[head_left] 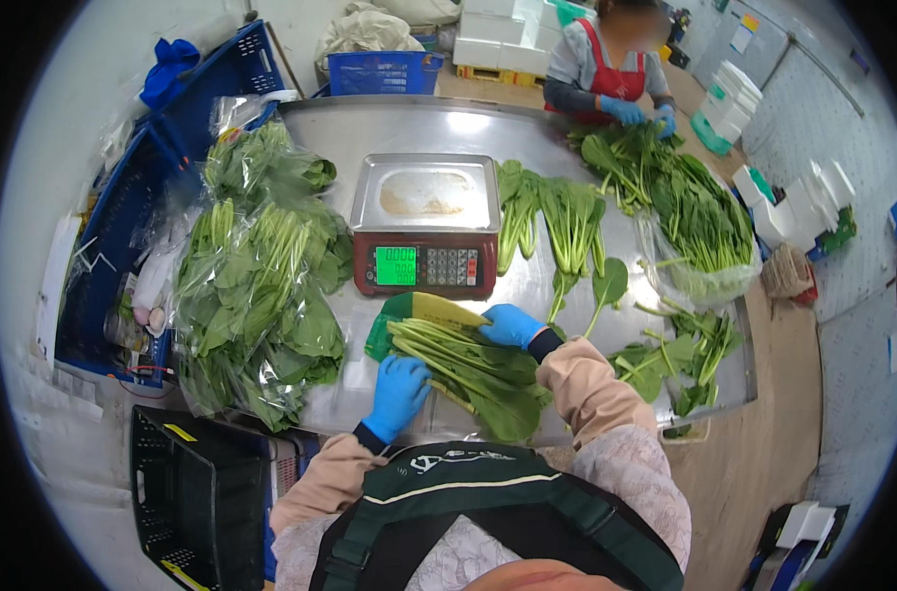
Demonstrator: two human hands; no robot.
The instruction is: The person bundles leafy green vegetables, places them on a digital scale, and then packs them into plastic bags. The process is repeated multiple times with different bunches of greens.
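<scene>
A bunch of leafy greens [478,362] lies in front of me, stems to the left and leaves to the right. The stem ends rest on a green and yellow plastic bag [426,303]. My right hand [513,325], in a blue glove, pinches the bag's far edge. On the near side, my gloved left hand [394,395] has its fingers curled at the edge of the bag, against the stems; its fingertips are partly hidden. Just beyond the bunch stands a red weighing scale [426,221] with a bare steel pan and a lit green display reading zero.
Clear bags of greens [263,295] are piled left on the steel table [330,118]. Two small bunches [570,221] lie right of the scale; loose leaves [685,354] lie nearer. A co-worker [603,74] handles greens at far right. Blue crates [116,258] line the left side.
</scene>
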